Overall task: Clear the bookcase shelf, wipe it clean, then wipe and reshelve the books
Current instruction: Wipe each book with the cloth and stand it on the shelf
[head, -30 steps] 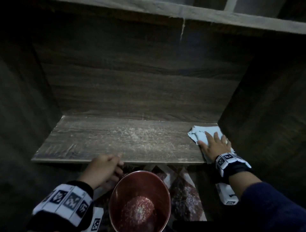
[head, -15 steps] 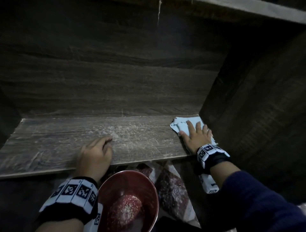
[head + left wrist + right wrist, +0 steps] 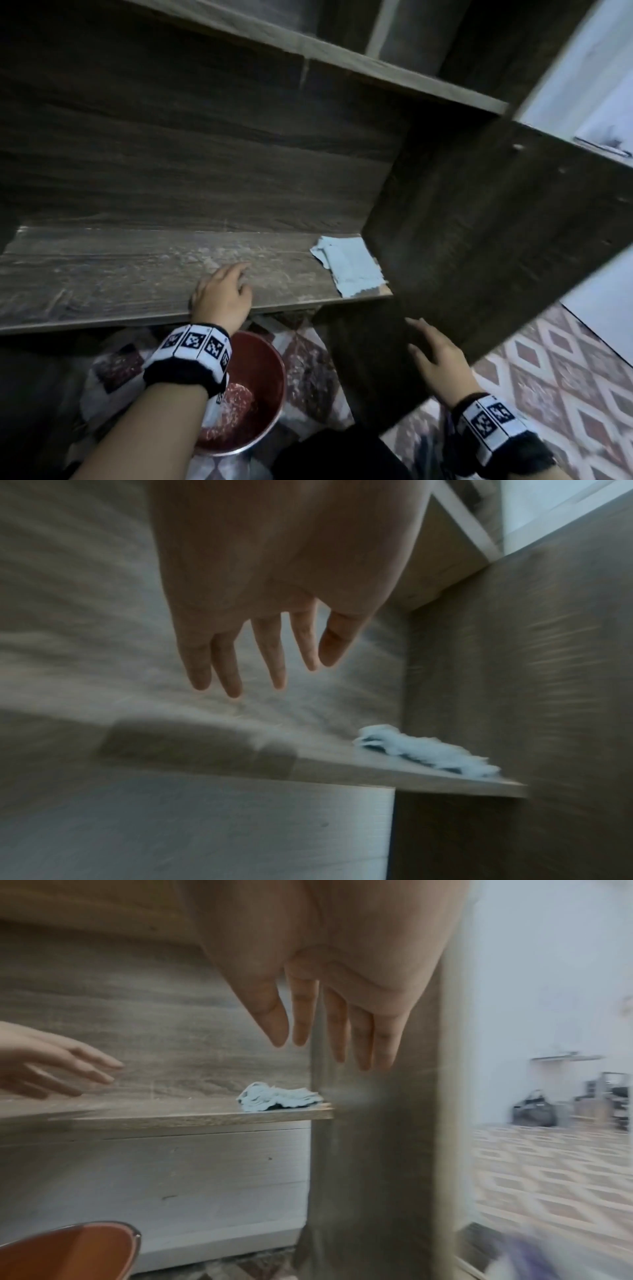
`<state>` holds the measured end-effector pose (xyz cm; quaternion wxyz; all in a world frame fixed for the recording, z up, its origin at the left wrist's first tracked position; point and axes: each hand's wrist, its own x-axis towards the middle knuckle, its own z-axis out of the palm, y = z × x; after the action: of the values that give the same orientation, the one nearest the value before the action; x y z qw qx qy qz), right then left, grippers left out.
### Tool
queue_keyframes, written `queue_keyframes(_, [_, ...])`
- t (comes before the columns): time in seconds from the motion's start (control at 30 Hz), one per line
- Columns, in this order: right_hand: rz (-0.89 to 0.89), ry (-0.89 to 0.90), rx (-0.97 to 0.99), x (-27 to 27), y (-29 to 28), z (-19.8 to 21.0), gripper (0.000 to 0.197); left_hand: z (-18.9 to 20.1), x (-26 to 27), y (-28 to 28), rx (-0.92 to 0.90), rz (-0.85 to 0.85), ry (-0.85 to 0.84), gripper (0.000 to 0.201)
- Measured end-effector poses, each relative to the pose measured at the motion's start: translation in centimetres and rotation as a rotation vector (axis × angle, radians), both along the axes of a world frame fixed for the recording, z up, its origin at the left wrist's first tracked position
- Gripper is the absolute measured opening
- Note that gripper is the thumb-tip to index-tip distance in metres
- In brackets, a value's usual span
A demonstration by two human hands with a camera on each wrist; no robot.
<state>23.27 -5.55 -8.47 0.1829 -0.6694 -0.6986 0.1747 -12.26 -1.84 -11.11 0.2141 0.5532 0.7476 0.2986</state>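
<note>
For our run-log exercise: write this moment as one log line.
shelf: dusty, no books | cloth: lying loose at right end | left hand: open over shelf | right hand: open, off cloth | bowl: below shelf

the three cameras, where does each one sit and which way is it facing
Head: worn on the head, looking down at the shelf, bowl and both hands, left, right.
Left wrist: looks along the open left hand toward the shelf's right corner.
Right wrist: looks along the open right hand at the side panel; the left hand shows too.
All three share the cloth.
</note>
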Motion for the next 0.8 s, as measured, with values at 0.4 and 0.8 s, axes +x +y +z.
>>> queue_keyframes(0.4, [-0.501, 0.148, 0.024, 14.3, -14.9, 2.0, 0.021, 11.8, 17.3, -6.3, -0.051, -0.601, -0.025, 0.028])
queue_keyframes(0.8, [-0.744, 0.296, -0.337, 22.7, -20.2, -8.0, 0.059, -0.1, 35.3, -11.4, -0.503, -0.661, -0.190, 0.065])
